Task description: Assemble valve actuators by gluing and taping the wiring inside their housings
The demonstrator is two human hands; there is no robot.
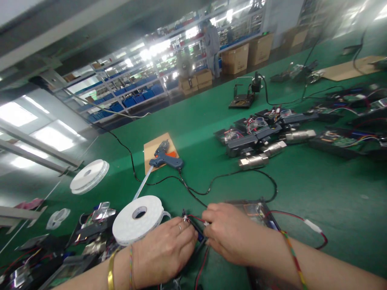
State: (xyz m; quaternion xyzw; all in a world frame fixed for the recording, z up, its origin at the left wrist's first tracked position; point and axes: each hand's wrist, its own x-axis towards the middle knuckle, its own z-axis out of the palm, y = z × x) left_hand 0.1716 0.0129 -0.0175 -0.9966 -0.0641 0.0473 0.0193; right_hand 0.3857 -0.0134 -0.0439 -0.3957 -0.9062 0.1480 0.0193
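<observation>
My left hand (pixel 167 251), with a ring and bracelets, is closed, its fingertips pinched at a small black-and-white wire connector (pixel 185 217). Facing it, my right hand (pixel 231 233) is closed too, gripping a white wire connector (pixel 206 223). A short red wire (pixel 196 218) spans the gap between the hands. Beneath them lies a dark device part, mostly covered by my fingers. Behind my right hand, an open dark housing (pixel 254 209) shows partly, and a red-black cable with a white plug (pixel 313 226) loops out beside it.
A white tape roll (pixel 137 219) stands against my left hand. Ahead, a glue gun (pixel 166 159) rests on cardboard (pixel 148 151), its cord (pixel 208 192) curving across the green table (pixel 199 137). Device housings (pixel 242 143) with metal fittings (pixel 254 161) lie to the right, more parts (pixel 93 225) left.
</observation>
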